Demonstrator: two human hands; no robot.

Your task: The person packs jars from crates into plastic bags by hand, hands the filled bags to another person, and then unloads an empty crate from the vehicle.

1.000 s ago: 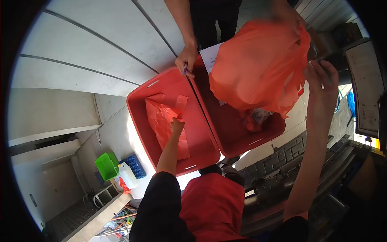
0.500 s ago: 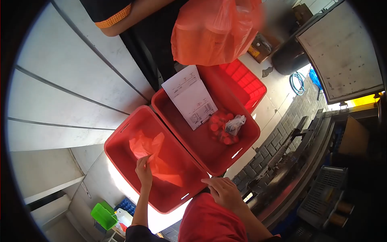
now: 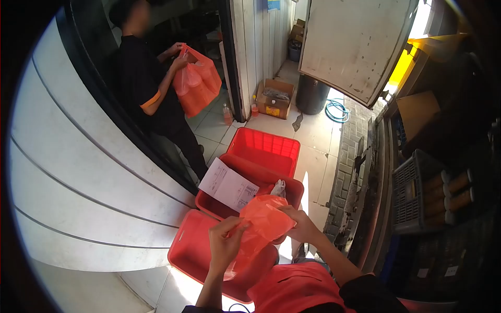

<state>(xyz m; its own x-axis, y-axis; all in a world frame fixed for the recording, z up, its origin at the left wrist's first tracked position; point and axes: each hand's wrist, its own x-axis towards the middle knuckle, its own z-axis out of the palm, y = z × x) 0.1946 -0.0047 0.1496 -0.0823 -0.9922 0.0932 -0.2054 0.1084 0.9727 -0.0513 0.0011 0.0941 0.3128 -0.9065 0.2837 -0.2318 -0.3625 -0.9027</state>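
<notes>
A thin red plastic bag (image 3: 263, 221) hangs between my two hands, above the nearer red bin (image 3: 190, 245). My left hand (image 3: 227, 240) pinches its left edge, with the fingertips pressed together. On the other side my right hand (image 3: 298, 223) grips the bag near its top. Behind the bag, the second red bin (image 3: 209, 205) holds a printed paper sheet (image 3: 228, 185) leaning over its edge. A whitish plastic wrap (image 3: 279, 189) shows beside the paper, mostly hidden by the bag.
A person (image 3: 148, 88) stands in the doorway holding a filled red plastic bag (image 3: 201, 86). Beyond the bins are a red slatted crate (image 3: 266, 148), a cardboard box (image 3: 275, 99), a black drum (image 3: 312, 95) and a coiled blue hose (image 3: 337, 110). A grey crate (image 3: 408, 193) stands at right.
My left hand has lifted the red bag out of the nearer bin, and my right hand now holds it too. The person with the filled bag has moved away to the doorway. My view has tilted up.
</notes>
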